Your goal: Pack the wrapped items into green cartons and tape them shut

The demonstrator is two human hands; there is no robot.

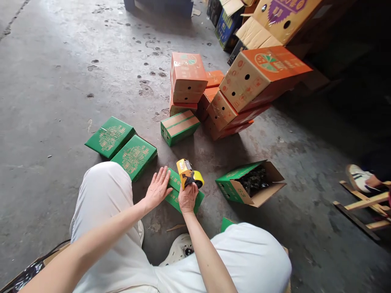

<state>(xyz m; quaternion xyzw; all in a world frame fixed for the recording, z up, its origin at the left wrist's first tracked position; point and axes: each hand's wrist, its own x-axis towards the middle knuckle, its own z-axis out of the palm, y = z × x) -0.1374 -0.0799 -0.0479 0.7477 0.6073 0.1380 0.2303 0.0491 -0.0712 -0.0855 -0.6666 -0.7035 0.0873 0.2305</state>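
Observation:
Between my knees lies a green cardboard box (174,199) with white lettering and a seam along its top. My left hand (158,188) rests on its left side, fingers stretched out flat. A yellow tape dispenser (188,174) is gripped in my right hand (187,197), held over the right part of the box. Whether its tape touches the box I cannot tell. To the right, an open green carton (235,191) lies with its flaps spread and black plastic inside.
Two closed green boxes (110,136) sit at the left. Ahead is a green box with a brown top (180,126), before stacked orange cartons (259,77). More cartons (284,18) stand behind. At the right, another person's shoe (358,178) rests by a wooden stool (366,203).

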